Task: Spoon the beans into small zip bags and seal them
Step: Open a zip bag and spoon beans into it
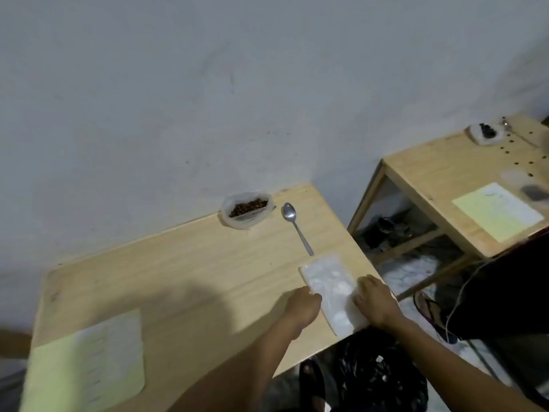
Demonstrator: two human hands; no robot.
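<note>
Zip bags flat between hands; left fingers and right fingers curled, gripping edges.

Dim, soft, blurred wide-angle edges

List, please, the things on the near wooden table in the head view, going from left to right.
Yellow-green sheet → container of beans → spoon → stack of zip bags, with the left hand and the right hand at its sides.

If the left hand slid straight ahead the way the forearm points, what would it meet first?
The stack of zip bags, which the left hand already touches at its near edge. Beyond that lies the spoon, though depth is unclear.
</note>
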